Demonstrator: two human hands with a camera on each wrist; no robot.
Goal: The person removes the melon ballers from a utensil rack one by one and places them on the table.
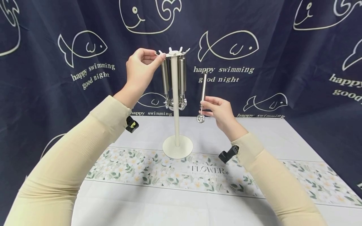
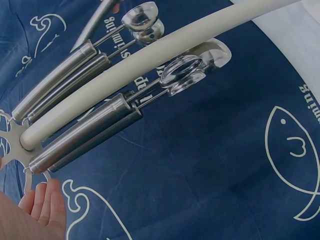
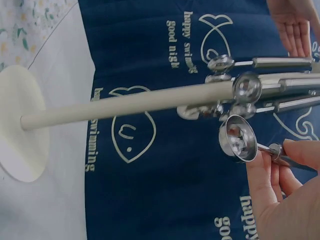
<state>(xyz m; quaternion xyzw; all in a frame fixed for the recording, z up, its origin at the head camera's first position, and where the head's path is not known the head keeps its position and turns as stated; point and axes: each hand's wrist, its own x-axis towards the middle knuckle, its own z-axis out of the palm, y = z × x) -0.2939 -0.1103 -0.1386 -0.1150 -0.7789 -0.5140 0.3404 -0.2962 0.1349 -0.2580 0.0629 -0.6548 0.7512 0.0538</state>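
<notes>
A cream utensil stand (image 1: 175, 103) rises from a round base, with a hooked top (image 1: 173, 53). My left hand (image 1: 142, 67) pinches one hook at the top's left side, thumb in front. Several steel utensils (image 2: 82, 120) with round bowls and tube handles hang from the hooks. To the right of the stand, my right hand (image 1: 222, 113) holds a small steel scoop (image 3: 237, 137) by the lower handle. The scoop is nearly upright, bowl down and handle end up, apart from the stand. Its deep, round bowl shows clearly in the right wrist view.
The stand's base (image 1: 178, 153) rests on a white tablecloth (image 1: 141, 201) with a flowered band (image 1: 124, 163). Behind it hangs a dark blue curtain (image 1: 175, 18) printed with white fish. A dark wrist device (image 1: 228, 153) is on each sleeve.
</notes>
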